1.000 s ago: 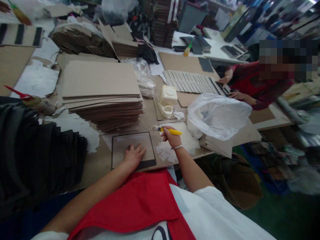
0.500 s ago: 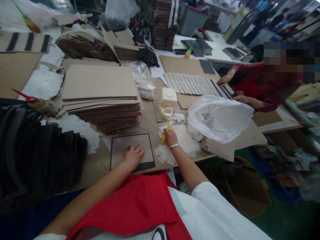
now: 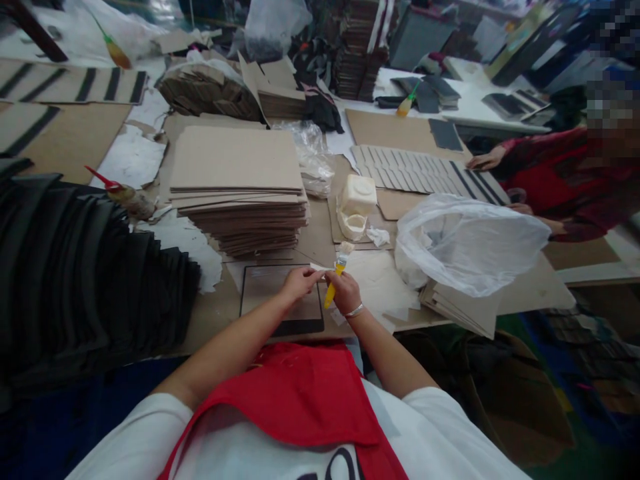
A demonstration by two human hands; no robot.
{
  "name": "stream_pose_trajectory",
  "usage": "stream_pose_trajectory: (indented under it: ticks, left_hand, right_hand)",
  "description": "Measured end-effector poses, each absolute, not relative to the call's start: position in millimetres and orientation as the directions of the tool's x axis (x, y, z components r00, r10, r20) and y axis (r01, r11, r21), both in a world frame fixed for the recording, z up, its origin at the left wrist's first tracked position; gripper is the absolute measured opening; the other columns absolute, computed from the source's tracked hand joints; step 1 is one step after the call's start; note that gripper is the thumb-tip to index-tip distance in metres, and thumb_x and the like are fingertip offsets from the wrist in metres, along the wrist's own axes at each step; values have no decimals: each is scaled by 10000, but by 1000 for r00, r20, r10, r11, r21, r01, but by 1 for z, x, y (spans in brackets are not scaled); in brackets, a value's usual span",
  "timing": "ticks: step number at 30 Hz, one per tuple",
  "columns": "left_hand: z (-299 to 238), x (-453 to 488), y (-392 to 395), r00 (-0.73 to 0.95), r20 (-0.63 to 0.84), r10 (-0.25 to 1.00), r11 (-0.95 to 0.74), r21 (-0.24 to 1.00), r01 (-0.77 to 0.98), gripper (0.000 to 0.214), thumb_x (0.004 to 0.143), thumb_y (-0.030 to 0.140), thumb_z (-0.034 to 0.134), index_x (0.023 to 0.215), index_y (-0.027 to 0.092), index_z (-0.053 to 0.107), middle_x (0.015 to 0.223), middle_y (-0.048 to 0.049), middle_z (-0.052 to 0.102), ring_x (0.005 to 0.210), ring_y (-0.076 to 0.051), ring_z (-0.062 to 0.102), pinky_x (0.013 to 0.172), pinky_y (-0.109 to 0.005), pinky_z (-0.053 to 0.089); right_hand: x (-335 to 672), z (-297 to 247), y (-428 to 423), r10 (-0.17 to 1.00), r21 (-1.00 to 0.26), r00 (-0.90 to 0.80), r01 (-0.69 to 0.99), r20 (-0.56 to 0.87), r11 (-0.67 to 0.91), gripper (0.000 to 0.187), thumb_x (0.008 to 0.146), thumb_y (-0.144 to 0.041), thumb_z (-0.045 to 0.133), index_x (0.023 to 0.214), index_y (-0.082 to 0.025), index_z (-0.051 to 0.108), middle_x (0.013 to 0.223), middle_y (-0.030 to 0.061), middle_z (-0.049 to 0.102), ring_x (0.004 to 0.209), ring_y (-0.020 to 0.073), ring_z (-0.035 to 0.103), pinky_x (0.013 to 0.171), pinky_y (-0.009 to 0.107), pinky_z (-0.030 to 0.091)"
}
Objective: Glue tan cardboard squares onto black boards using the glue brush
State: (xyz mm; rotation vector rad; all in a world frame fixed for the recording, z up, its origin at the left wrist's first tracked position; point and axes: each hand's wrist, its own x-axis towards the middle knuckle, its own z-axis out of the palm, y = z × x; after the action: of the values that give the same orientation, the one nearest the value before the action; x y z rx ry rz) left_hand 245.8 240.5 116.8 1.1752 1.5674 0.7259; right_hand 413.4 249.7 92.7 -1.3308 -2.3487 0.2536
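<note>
My right hand is closed around a yellow-handled paintbrush, its bristles pointing up and away from me. Beside it, my left hand pinches a small white paper piece; the fingertips of both hands meet there. Under my left hand lies a grey-brown board with a dark border, partly hidden by my forearm. Pale paper sheets lie spread to the right of my right hand. Beyond the brush stand a cut-open cream plastic jug and a crumpled white scrap.
A tall stack of cardboard sheets stands behind the board. Black curved pieces crowd the left, near a red-tipped glue bottle. A white plastic bag sits right. A co-worker's hands touch striped boards.
My left hand has lifted off the bordered board and moved right to meet my right hand, now pinching a white paper piece. The brush stays in my right hand. The view has shifted left.
</note>
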Motion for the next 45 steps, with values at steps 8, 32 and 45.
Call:
stream_pose_trajectory:
  ticks: [8,32,45]
  left_hand:
    - [108,226,241,-135,-255,957,289,822,491,142,766,232,544,698,146,634,710,-27,624,715,-138,556,710,-257,419]
    - [111,257,253,64,-248,967,97,588,803,86,774,179,514,769,173,599,890,-57,602,836,-161,560,743,-250,412]
    - [120,169,186,-57,-245,968,239,828,506,116,766,258,505,792,182,588,706,16,595,662,-114,535,642,-213,408]
  right_hand:
    - [417,88,265,853,-391,-443,758,277,521,221,864,-212,453,1030,-171,594,1007,110,652,906,208,545,846,326,417]
    - [442,66,301,915,-377,-363,834,175,403,183,793,-142,476,953,-153,566,824,98,628,792,214,521,727,307,399]
    - [395,85,253,813,-573,-550,610,191,547,133,807,-300,545,881,-192,520,828,74,619,827,203,572,777,334,442]
